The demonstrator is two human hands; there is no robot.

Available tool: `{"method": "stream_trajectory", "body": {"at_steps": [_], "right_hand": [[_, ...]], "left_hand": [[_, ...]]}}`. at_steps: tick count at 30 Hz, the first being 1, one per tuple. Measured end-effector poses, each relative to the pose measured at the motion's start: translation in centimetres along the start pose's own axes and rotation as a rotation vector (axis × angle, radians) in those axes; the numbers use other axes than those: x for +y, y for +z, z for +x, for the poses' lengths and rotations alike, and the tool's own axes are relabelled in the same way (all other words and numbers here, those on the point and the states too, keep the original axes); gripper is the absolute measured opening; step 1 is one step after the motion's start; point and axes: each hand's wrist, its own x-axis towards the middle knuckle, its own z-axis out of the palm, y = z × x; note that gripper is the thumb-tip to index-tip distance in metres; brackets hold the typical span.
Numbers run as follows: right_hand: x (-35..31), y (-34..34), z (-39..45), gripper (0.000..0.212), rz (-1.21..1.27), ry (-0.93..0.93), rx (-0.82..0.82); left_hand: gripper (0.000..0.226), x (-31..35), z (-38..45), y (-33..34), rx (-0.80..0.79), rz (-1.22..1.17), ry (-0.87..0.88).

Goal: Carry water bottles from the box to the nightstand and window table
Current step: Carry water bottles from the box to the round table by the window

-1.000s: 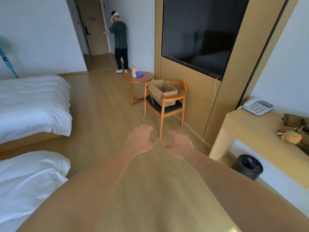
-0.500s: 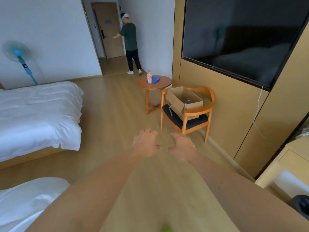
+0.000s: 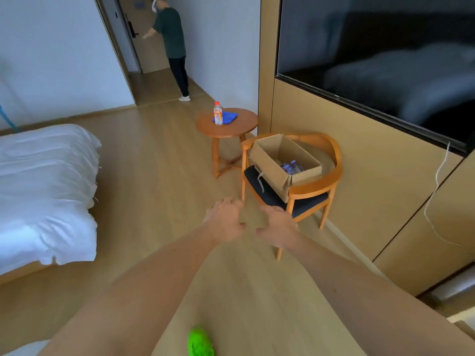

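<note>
An open cardboard box (image 3: 272,173) rests on a wooden chair (image 3: 318,186) against the right wall. Inside it I see clear water bottles (image 3: 291,167) with bluish labels. Both my arms stretch out in front of me above the floor. My left hand (image 3: 226,222) and my right hand (image 3: 279,227) hang palm down, fingers loosely spread, holding nothing. They are short of the chair, just before its front corner.
A round wooden side table (image 3: 231,128) behind the chair carries an orange-labelled bottle (image 3: 218,113) and a blue cloth (image 3: 228,116). A white bed (image 3: 43,186) fills the left. A person (image 3: 171,39) stands in the far doorway. A dark TV (image 3: 380,60) hangs at the right. A green shoe tip (image 3: 200,341) shows below.
I have walked closer to the chair and box, which now look larger and nearer. The desk with the phone has left the view. My hands stay out in front, empty.
</note>
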Motion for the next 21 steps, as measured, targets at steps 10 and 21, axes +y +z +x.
{"method": "stream_trajectory", "body": {"at_steps": [10, 21], "right_hand": [[-2.8, -1.2, 20.1, 0.077, 0.020, 0.162, 0.042], [-1.1, -3.7, 35.5, 0.076, 0.117, 0.381, 0.060]], "left_hand": [[0.058, -9.2, 21.8, -1.6, -0.045, -0.057, 0.122], [0.059, -12.5, 41.1, -1.9, -0.174, -0.084, 0.273]]}}
